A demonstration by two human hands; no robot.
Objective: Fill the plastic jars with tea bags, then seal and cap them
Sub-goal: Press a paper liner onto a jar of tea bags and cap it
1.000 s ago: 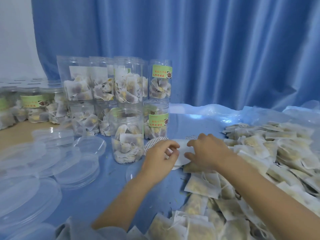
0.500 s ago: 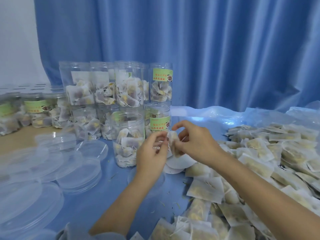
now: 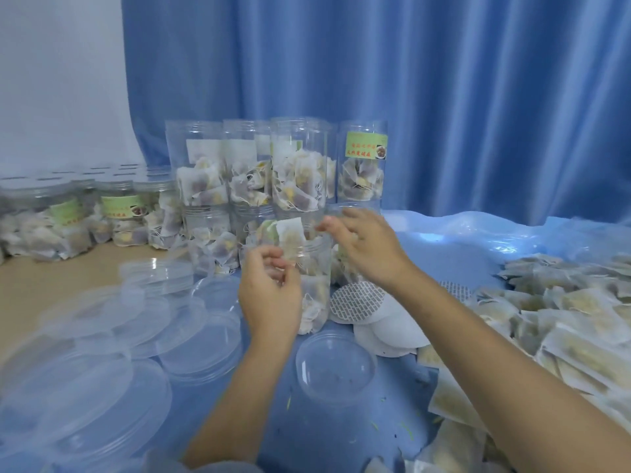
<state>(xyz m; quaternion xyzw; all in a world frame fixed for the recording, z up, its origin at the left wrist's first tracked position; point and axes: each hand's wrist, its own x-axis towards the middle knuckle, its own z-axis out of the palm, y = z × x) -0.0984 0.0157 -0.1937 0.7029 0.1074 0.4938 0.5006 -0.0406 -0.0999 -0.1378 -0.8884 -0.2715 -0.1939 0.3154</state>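
An open clear plastic jar (image 3: pixel 316 285), partly filled with tea bags, stands on the blue table in front of me. One tea bag (image 3: pixel 290 238) sticks up at the jar's mouth. My left hand (image 3: pixel 269 298) is left of the jar, its fingertips pinched on that bag's lower edge. My right hand (image 3: pixel 367 249) hovers at the jar's right rim with fingers apart and nothing seen in them. Round seals (image 3: pixel 356 302), one patterned and others white, lie just right of the jar. A clear lid (image 3: pixel 334 367) lies in front of it.
Filled jars (image 3: pixel 297 172) are stacked two high behind, and more capped jars (image 3: pixel 123 216) stand at the back left. Several clear lids (image 3: pixel 198 339) cover the left side. A big heap of loose tea bags (image 3: pixel 563 322) fills the right. A blue curtain hangs behind.
Both hands rose from the seals on the table with a tea bag and carried it left over the open jar. The right hand has come off the bag.
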